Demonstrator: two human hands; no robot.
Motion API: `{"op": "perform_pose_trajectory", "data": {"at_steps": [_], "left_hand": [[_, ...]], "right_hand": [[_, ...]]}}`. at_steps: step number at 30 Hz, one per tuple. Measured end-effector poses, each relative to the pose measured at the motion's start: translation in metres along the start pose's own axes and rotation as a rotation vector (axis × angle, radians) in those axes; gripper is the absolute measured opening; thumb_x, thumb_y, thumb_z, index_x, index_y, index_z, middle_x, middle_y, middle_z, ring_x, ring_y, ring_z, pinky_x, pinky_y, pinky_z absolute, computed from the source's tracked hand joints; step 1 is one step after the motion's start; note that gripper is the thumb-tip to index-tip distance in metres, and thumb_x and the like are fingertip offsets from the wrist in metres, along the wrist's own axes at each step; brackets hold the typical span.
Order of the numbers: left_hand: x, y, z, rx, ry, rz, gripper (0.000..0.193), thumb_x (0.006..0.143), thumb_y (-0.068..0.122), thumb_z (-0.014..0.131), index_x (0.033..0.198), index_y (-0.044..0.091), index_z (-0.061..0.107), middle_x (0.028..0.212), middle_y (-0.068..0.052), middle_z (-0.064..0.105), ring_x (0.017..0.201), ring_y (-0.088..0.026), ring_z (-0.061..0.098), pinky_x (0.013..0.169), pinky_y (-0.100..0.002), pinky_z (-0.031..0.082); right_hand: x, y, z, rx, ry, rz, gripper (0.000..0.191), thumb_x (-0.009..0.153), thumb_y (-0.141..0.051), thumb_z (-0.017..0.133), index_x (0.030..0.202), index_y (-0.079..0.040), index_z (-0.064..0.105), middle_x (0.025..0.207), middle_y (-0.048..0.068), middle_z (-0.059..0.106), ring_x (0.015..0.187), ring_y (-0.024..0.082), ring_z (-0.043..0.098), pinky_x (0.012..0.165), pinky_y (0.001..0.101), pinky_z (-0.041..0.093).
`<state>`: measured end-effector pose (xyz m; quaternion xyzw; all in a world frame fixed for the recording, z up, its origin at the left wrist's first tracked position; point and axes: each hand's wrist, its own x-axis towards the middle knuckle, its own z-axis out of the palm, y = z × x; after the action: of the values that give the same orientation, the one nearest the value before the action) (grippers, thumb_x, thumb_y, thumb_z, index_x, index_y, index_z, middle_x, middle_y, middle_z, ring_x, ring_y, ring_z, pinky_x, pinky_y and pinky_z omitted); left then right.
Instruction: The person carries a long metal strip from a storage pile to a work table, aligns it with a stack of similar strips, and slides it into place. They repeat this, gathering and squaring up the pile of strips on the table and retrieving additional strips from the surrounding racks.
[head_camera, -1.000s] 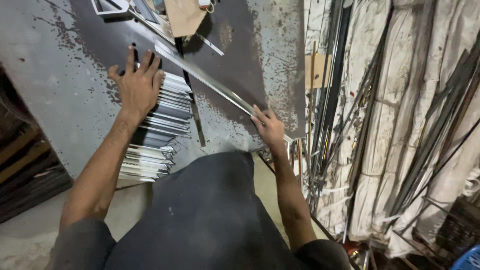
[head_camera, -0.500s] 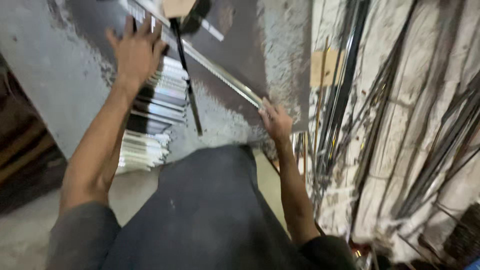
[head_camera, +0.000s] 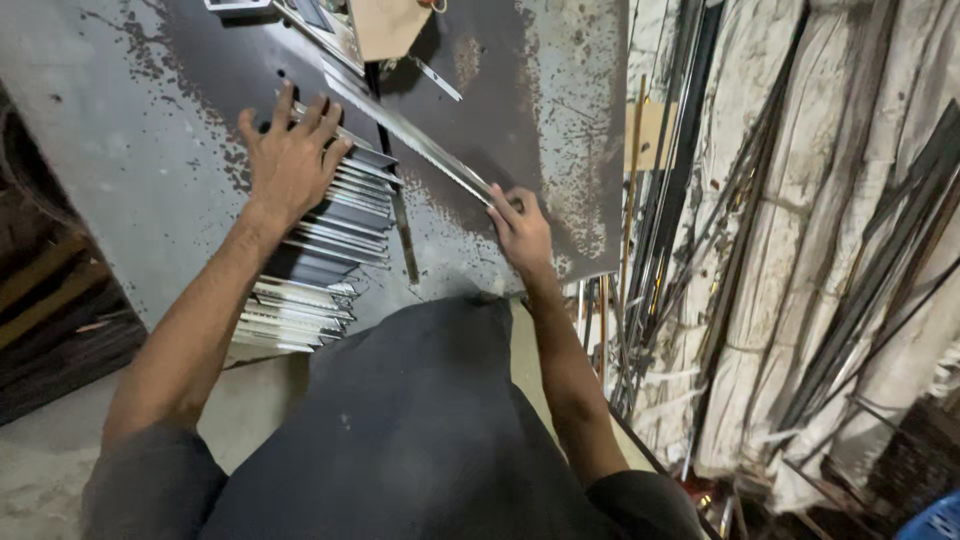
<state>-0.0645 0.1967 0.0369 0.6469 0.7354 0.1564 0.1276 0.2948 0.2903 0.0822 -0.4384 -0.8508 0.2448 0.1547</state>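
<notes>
Off to the left, beside the bench, lies a dim patch of brown timber slats (head_camera: 45, 310), partly in shadow. The scarred, rust-flecked grey steel bench top (head_camera: 120, 150) fills the upper left. On it sits a row of short silvery metal channel pieces (head_camera: 300, 285), packed side by side and running from the near edge of the bench up toward the middle. The person's left hand (head_camera: 292, 160) lies flat on the far end of that row, palm down, fingers spread and straight, pressing on the pieces rather than closing round any of them.

Just right of the row, a thin dark metal rod (head_camera: 400, 215) lies on the bench, pointing away from the person. Crossing above it is a long silvery metal strip (head_camera: 420, 140), set on a slant from the upper middle of the bench down to the right. Its near end meets the right hand (head_camera: 522, 232), whose fingers are curled round the strip's end, pinching it against the bench close to the bench's right edge.

Further right, beyond the bench edge, a bundle of long thin metal bars (head_camera: 660, 200) leans upright, with pale cloth-wrapped bundles (head_camera: 790, 280) stacked behind.
</notes>
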Motion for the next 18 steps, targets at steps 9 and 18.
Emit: {"op": "perform_pose_trajectory", "data": {"at_steps": [9, 18], "left_hand": [[0.051, -0.027, 0.018, 0.162, 0.082, -0.03, 0.039, 0.122, 0.038, 0.052, 0.154, 0.017, 0.058, 0.16, -0.007, 0.054, 0.156, -0.036, 0.033, 0.111, -0.074, 0.023], [0.054, -0.008, -0.014, 0.173, -0.024, -0.017, 0.043, 0.111, 0.043, 0.051, 0.141, 0.016, 0.068, 0.151, -0.008, 0.06, 0.143, -0.041, 0.043, 0.105, -0.078, 0.019]], "right_hand": [[0.052, 0.011, 0.043, 0.056, -0.006, -0.087, 0.044, 0.09, -0.007, 0.076, 0.133, -0.007, 0.068, 0.106, 0.012, 0.065, 0.099, 0.032, 0.063, 0.089, 0.0415, 0.053], [0.05, 0.017, 0.004, 0.13, 0.171, -0.121, 0.039, 0.092, -0.009, 0.078, 0.13, -0.007, 0.07, 0.109, 0.013, 0.067, 0.099, 0.031, 0.064, 0.088, 0.0404, 0.054]]}}
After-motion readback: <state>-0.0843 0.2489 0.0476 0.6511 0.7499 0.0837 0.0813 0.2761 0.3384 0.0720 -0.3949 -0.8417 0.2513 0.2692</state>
